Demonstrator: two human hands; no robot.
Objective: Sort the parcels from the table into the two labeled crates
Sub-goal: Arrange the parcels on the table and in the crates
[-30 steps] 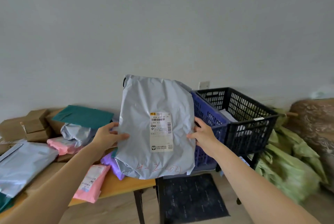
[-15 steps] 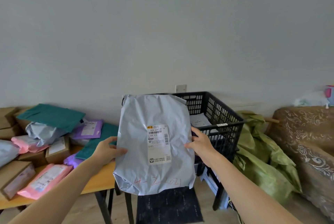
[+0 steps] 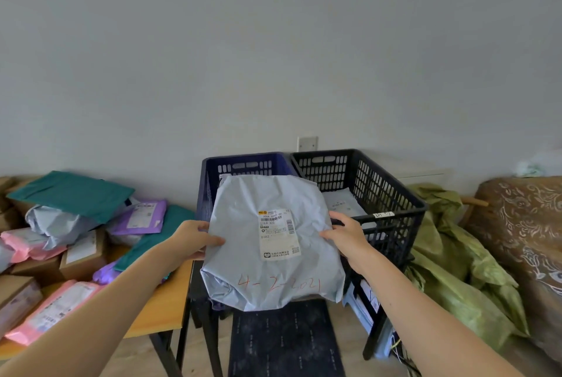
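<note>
I hold a large grey poly parcel (image 3: 243,243) by both side edges, with a white shipping label and red writing "4-2-2021" near its bottom. My left hand (image 3: 194,239) pinches its left edge and my right hand (image 3: 346,233) grips its right edge. The parcel hangs in front of and over the blue crate (image 3: 243,163), hiding most of it. To the right, touching it, stands the black crate (image 3: 392,194) with a small white label on its front rim and a grey parcel (image 3: 340,203) inside.
On the wooden table (image 3: 161,309) at left lie several parcels: green (image 3: 73,194), purple (image 3: 143,215) and pink (image 3: 51,309) bags and cardboard boxes (image 3: 82,258). A dark stool or mat (image 3: 286,343) sits below the crates. Green sacks (image 3: 450,255) and a brown patterned sofa (image 3: 526,230) are at right.
The parcel has come down and tilted away from upright, now lying over the blue crate. My view swung so both crates show side by side.
</note>
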